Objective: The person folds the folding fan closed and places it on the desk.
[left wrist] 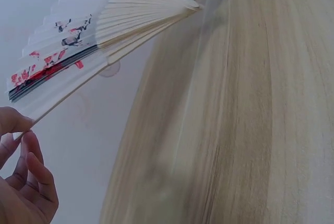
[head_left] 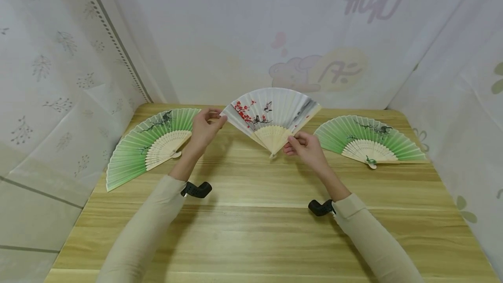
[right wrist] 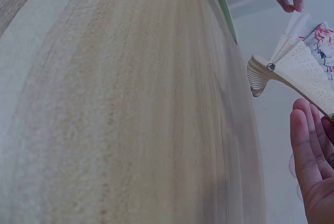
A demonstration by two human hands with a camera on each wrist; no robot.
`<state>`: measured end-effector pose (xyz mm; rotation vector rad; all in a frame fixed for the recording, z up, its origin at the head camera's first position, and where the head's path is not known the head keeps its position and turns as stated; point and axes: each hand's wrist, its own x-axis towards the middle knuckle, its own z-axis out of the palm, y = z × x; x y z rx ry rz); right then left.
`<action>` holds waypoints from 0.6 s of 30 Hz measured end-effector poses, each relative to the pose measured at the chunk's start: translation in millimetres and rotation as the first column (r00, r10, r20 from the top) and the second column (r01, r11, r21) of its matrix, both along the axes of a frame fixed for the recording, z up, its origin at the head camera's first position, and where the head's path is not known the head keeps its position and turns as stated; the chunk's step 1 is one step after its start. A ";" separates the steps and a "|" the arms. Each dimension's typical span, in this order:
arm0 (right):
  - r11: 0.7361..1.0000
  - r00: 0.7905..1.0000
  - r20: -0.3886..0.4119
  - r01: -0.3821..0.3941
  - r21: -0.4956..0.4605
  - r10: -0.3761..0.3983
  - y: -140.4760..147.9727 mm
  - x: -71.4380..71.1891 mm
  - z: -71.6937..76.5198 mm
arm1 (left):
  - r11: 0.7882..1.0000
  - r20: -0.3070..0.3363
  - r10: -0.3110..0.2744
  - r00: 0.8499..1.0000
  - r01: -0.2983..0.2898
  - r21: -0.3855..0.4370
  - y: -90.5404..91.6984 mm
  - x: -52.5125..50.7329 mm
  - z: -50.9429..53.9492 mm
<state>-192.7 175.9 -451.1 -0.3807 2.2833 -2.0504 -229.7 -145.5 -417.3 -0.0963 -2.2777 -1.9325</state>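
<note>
1. Fan [head_left: 271,115], white with red blossom and small birds, hangs spread open above the table [head_left: 251,239], pivot at six o'clock.
2. At its nine o'clock the left hand [head_left: 204,132] pinches the outer corner between thumb and forefinger, other fingers loosely bent.
3. At four o'clock the right hand [head_left: 309,148] pinches the outer rib, thumb in front, fingers behind; the right wrist view crops that contact.
4. A light, even pull along the arc probably works best; tugging the thin corner could tear the leaf.
5. Left green fan [head_left: 151,145], towards nine, is partly hidden by the left hand; right green fan [head_left: 371,136], towards three, lies near the right hand. Both limit side room.
6. Cloth backdrop [head_left: 196,34] hangs at twelve o'clock.
</note>
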 end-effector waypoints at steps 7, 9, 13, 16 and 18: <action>1.000 1.000 -0.003 0.004 -0.011 -0.004 0.2 0.9 1.1 | 1.000 -0.036 -0.006 0.999 0.007 0.019 10.2 0.9 12.4; 1.000 1.000 -0.005 0.011 -0.016 -0.011 0.7 1.4 1.9 | 0.999 -0.052 -0.017 0.998 0.019 0.035 13.8 5.2 20.7; 1.000 1.000 -0.017 0.019 -0.007 -0.019 1.5 1.7 3.0 | 0.998 -0.058 -0.039 0.998 0.042 0.043 19.2 14.3 36.6; 1.000 0.999 -0.031 0.012 -0.002 -0.012 1.5 1.9 3.1 | 0.998 -0.061 -0.040 0.997 0.043 0.043 19.6 12.5 34.3; 1.000 0.999 -0.036 0.007 -0.001 -0.007 1.2 1.9 3.0 | 0.998 -0.069 -0.038 0.997 0.042 0.049 19.2 8.4 27.8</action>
